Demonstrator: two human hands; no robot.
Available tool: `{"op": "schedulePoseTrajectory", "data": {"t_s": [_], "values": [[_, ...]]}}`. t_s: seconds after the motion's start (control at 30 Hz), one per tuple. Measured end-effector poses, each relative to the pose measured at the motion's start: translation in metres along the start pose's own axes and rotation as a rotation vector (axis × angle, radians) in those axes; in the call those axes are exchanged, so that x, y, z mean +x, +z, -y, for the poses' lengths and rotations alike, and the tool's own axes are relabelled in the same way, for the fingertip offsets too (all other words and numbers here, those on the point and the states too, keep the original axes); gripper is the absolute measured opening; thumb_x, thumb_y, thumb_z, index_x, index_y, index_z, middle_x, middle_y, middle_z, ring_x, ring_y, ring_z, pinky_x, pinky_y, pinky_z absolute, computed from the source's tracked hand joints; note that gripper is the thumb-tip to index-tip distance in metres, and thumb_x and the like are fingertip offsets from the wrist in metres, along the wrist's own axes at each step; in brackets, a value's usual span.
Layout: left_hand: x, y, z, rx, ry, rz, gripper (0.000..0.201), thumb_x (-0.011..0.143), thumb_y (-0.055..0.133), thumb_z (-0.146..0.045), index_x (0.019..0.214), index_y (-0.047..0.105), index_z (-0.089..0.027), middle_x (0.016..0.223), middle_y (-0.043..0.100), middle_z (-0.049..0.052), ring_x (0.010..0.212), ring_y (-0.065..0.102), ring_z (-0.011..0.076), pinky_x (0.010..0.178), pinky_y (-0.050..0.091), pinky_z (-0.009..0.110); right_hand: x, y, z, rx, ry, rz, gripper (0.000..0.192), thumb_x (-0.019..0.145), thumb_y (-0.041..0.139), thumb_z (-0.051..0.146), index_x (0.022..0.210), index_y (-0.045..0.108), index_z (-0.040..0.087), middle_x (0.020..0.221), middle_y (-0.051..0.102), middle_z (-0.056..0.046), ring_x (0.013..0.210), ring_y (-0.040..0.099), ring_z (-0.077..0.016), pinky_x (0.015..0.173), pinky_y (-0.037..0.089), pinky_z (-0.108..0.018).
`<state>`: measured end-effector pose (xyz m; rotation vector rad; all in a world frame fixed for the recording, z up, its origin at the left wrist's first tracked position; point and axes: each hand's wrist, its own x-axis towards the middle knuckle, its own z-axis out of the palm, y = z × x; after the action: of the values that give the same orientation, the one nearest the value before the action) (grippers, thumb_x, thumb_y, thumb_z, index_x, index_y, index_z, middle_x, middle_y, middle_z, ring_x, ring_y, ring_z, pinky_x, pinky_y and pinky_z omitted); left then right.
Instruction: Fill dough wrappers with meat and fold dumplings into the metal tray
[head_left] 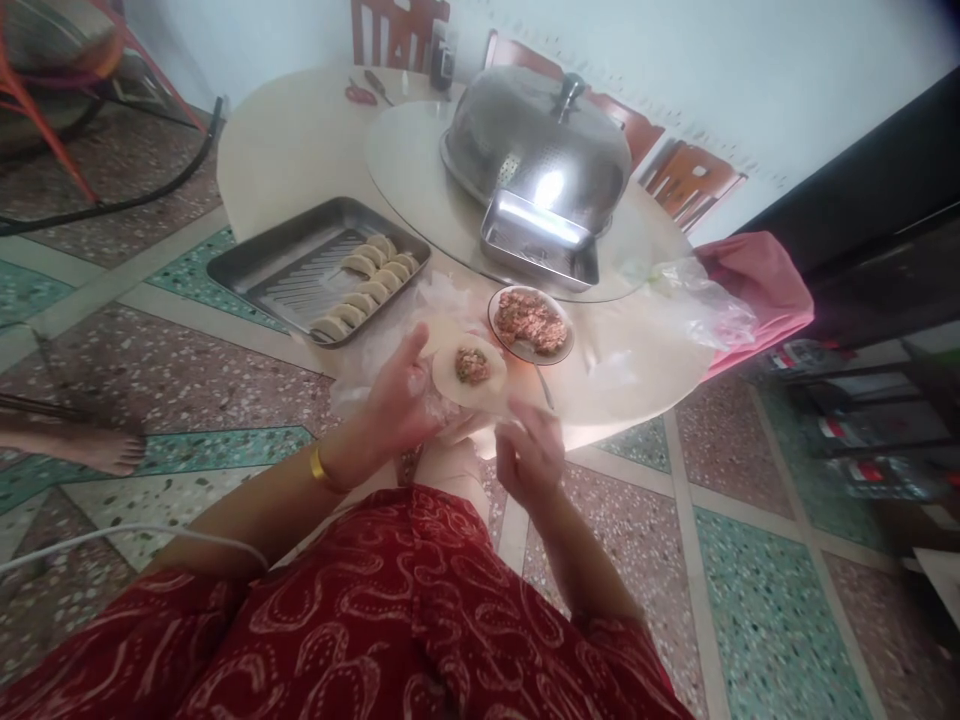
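My left hand [401, 395] holds a round dough wrapper [471, 378] flat on its fingers, with a lump of minced filling [472, 365] in the middle. My right hand [529, 455] hovers just below and to the right of the wrapper, fingers apart and holding nothing. Right behind the wrapper stands a small bowl of minced filling [531, 322] with a spoon handle [544, 385] sticking out toward me. To the left, a metal tray [262, 270] carries several folded dumplings [364, 285].
The round table [300, 150] also bears a steel domed cover [536, 145] on a lazy Susan, an upturned metal pan [540, 240], a clear plastic bag [697, 300], a pink cloth [757, 275] and red scissors [361, 95]. Chairs stand behind. Another person's foot [105, 450] rests on the floor at left.
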<state>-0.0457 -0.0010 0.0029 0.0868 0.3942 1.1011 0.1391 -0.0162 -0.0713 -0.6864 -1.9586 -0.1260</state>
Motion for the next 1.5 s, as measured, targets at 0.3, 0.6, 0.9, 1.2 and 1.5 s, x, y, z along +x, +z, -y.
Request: {"op": "schedulePoseTrajectory", "data": {"t_s": [0.3, 0.6, 0.9, 1.2, 1.5], "values": [[-0.006, 0.004, 0.01, 0.011, -0.096, 0.131, 0.053, 0.1, 0.035, -0.048, 0.117, 0.065, -0.007, 0.11, 0.073, 0.015, 0.102, 0.068, 0.0265, 0.094, 0.053, 0.039, 0.002, 0.008, -0.021, -0.223, -0.03, -0.151, 0.011, 0.083, 0.061, 0.021, 0.09, 0.065, 0.029, 0.15, 0.041, -0.003, 0.121, 0.053, -0.0297, 0.088, 0.055, -0.049], [-0.011, 0.011, 0.014, 0.123, -0.054, 0.203, 0.044, 0.096, 0.047, -0.047, 0.115, 0.068, -0.013, 0.109, 0.074, 0.009, 0.108, 0.066, 0.0243, 0.099, 0.05, 0.036, 0.007, 0.009, -0.038, -0.329, -0.083, -0.319, 0.015, 0.081, 0.064, 0.021, 0.094, 0.062, 0.028, 0.142, 0.045, -0.005, 0.125, 0.051, -0.0267, 0.093, 0.052, -0.046], [-0.012, 0.009, 0.019, 0.202, -0.028, 0.209, 0.044, 0.095, 0.048, -0.047, 0.11, 0.069, -0.012, 0.105, 0.075, 0.011, 0.108, 0.066, 0.0257, 0.095, 0.052, 0.037, -0.027, 0.023, -0.054, -0.099, 0.088, -0.151, 0.018, 0.072, 0.078, 0.042, 0.085, 0.068, 0.036, 0.097, 0.062, -0.005, 0.107, 0.058, -0.0289, 0.095, 0.05, -0.056], [-0.004, -0.005, 0.028, 0.263, -0.091, 0.121, 0.032, 0.09, 0.059, -0.037, 0.103, 0.068, -0.009, 0.087, 0.074, 0.009, 0.089, 0.069, 0.0219, 0.083, 0.053, 0.031, -0.002, 0.015, -0.023, 0.022, -0.164, -0.179, 0.029, 0.071, 0.082, 0.031, 0.093, 0.068, 0.045, 0.088, 0.063, 0.001, 0.091, 0.058, -0.0208, 0.091, 0.051, -0.04], [-0.002, -0.021, 0.036, 0.372, -0.021, 0.023, 0.013, 0.082, 0.069, -0.028, 0.085, 0.067, -0.015, 0.081, 0.065, 0.001, 0.071, 0.057, 0.01, 0.059, 0.046, 0.017, 0.01, 0.012, -0.001, -0.014, -0.135, -0.124, 0.013, 0.082, 0.065, 0.02, 0.086, 0.067, 0.033, 0.118, 0.058, -0.002, 0.113, 0.05, -0.0215, 0.095, 0.046, -0.04]]}}
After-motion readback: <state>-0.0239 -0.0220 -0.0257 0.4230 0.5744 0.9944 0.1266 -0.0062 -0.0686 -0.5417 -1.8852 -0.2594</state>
